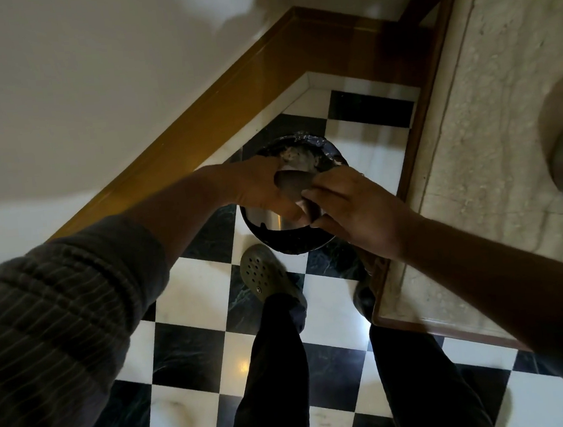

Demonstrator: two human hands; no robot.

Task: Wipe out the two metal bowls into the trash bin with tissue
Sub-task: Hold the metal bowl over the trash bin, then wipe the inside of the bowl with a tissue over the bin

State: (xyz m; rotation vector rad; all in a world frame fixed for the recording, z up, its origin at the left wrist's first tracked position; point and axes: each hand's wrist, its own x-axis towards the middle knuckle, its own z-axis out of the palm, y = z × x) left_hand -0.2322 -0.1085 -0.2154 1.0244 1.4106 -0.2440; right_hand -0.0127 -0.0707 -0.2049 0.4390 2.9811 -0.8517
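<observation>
Bowl [293,186] first: I have it tipped on edge between my two hands, directly above the trash bin [274,227], so anything I loosen should drop straight down. My left hand [264,189] is wrapped over the bowl's back and left rim, fingers closed on it. My right hand [351,206] comes in from the other side and presses against the bowl's open face; its fingers are bunched together there, most likely on the tissue, though I cannot make out the tissue itself in this dim light. The two hands are touching, or nearly so, around the bowl.

The bowl's opening seems to face right and slightly down, toward my right hand, which makes that the wiping hand while the left only steadies.

Below the hands, the bin's mouth shows a dark liner and some pale scraps inside. It stands on the checkered floor [196,345] just ahead of my green shoe [265,273], in the corner formed by the wooden skirting [196,125] and the pale stone worktop [471,126] to my right. I see only one bowl; the second is out of sight.
</observation>
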